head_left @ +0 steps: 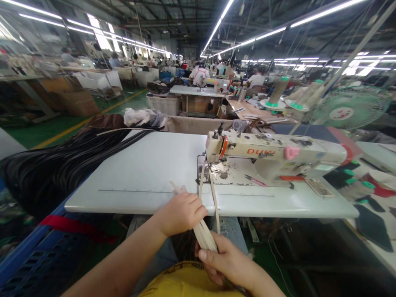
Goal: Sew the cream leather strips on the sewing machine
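A bundle of cream fabric strips [204,237] stretches between my two hands at the front edge of the sewing table [148,165]. My left hand [182,210] is closed round its upper part, with pale strip ends poking out beyond the fingers. Lower down, over my lap, my right hand [222,258] grips the same bundle between thumb and fingers. Two narrow strips [214,194] run from the needle area of the sewing machine [272,152] down toward my hands. Pink-handled thread snips [256,180] lie on the machine bed.
Long black strips [62,165] hang over the table's left end above a blue plastic basket [40,255]. A green fan [349,109] and thread cones [276,93] stand behind the machine. Other people work at machines farther back.
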Action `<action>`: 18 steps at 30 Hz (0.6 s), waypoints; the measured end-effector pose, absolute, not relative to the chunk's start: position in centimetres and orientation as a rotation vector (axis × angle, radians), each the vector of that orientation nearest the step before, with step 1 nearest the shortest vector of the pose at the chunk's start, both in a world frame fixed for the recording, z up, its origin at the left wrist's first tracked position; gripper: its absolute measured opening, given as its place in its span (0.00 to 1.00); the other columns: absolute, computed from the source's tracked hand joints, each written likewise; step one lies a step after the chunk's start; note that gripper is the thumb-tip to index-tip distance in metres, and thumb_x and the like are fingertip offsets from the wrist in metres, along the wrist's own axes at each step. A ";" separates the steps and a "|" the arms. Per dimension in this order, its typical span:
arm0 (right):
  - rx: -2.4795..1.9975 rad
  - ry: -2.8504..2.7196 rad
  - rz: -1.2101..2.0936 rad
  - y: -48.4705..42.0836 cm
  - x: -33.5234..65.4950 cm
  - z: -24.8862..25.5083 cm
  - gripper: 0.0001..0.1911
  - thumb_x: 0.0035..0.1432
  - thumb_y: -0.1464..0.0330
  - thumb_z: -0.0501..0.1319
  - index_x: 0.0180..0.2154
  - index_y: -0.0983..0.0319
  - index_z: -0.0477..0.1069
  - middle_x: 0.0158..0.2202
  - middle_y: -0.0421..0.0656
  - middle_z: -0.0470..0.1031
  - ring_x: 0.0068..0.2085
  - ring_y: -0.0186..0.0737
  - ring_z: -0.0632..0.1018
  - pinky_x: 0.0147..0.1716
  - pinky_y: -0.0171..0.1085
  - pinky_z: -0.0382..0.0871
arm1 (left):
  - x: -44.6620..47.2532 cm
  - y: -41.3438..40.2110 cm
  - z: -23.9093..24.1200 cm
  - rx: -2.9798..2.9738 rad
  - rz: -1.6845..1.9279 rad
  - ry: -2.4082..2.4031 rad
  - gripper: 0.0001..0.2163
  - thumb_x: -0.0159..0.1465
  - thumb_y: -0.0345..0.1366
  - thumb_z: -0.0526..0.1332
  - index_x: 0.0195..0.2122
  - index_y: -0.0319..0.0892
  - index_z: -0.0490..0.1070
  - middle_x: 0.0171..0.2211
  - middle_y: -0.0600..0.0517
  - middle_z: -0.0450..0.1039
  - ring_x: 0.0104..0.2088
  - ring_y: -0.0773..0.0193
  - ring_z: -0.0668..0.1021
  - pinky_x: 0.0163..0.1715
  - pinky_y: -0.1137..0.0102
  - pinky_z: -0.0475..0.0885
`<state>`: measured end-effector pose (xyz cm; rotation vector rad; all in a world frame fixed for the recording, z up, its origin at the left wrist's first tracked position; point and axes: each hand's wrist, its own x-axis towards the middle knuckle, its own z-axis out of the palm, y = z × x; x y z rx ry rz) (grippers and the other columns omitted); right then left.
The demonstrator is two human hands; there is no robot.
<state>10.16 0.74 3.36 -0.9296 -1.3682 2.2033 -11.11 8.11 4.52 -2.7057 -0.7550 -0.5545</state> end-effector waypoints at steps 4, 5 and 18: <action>-0.706 -1.303 2.189 0.0 12.7 5.5 0.21 0.58 0.53 0.67 0.38 0.65 0.70 0.17 0.31 0.62 0.16 0.25 0.62 0.17 0.27 0.51 | -12.5 11.9 3.8 -2.582 -0.927 -1.331 0.05 0.70 0.31 0.54 0.36 0.42 0.66 0.34 0.48 0.70 0.37 0.57 0.74 0.40 0.62 0.70; -0.652 -1.235 2.194 -0.2 13.5 5.4 0.21 0.57 0.52 0.68 0.37 0.65 0.71 0.17 0.31 0.61 0.16 0.24 0.61 0.16 0.27 0.50 | -13.0 12.8 3.4 -2.538 -1.015 -1.460 0.04 0.70 0.30 0.54 0.39 0.41 0.67 0.37 0.47 0.71 0.39 0.57 0.74 0.41 0.63 0.71; -1.162 -0.443 1.968 -1.4 14.4 -2.6 0.24 0.53 0.46 0.66 0.35 0.61 0.71 0.17 0.32 0.63 0.13 0.24 0.58 0.14 0.28 0.46 | -11.6 18.9 -2.6 -2.729 -0.872 -1.689 0.10 0.63 0.29 0.64 0.45 0.44 0.75 0.50 0.47 0.75 0.61 0.47 0.69 0.63 0.45 0.62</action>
